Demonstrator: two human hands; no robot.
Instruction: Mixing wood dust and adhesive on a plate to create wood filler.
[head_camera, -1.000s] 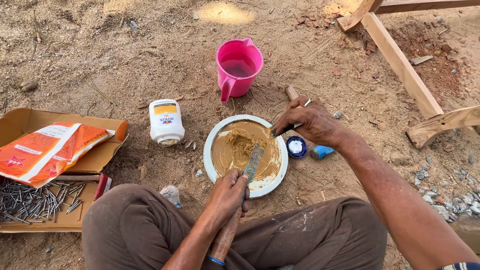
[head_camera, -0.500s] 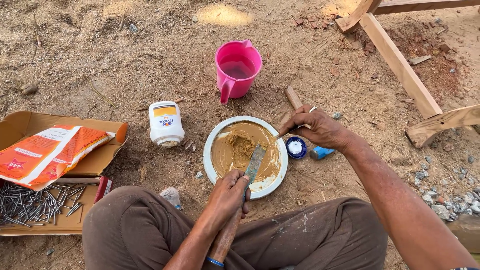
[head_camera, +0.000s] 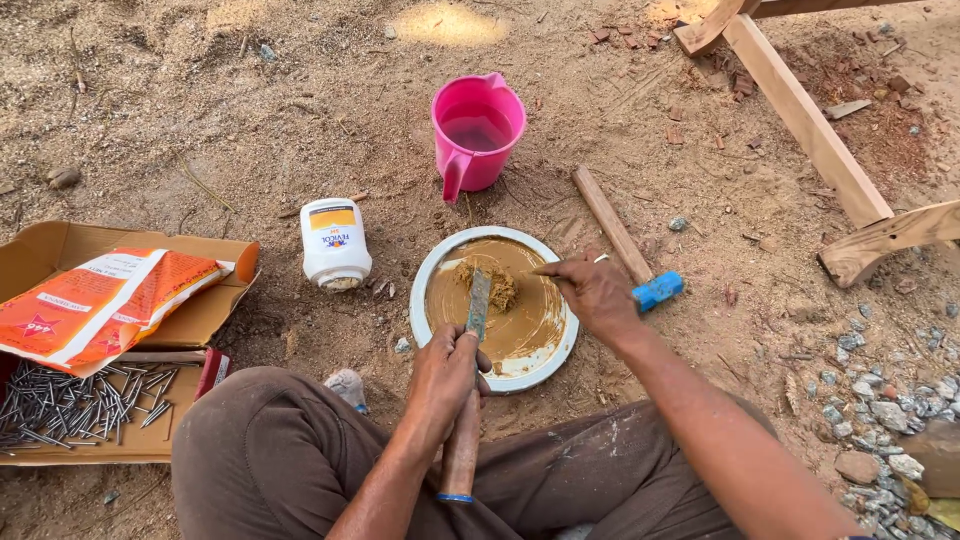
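My left hand (head_camera: 446, 375) grips the wooden handle of a chisel (head_camera: 477, 310) whose flat blade rests in brown paste on a round white plate (head_camera: 421, 300) lying on the sandy ground. A lump of the paste (head_camera: 500, 288) sits beside the blade tip. My right hand (head_camera: 595, 292) is at the plate's right rim, fingers pinched and pointing into the paste; what it pinches is too small to tell.
A pink jug (head_camera: 478, 132) of water stands beyond the plate. A white plastic jar (head_camera: 334, 243) lies to the left. A cardboard box (head_camera: 60, 250) holds an orange packet (head_camera: 95, 300) and several nails (head_camera: 70, 405). A wooden stick (head_camera: 611, 223), blue object (head_camera: 657, 291), timber frame (head_camera: 810, 130) and stones (head_camera: 870, 400) lie right.
My right hand moved left from beside the plate onto its rim, covering the small blue lid. The chisel blade has gathered the paste into a lump near the plate's middle.
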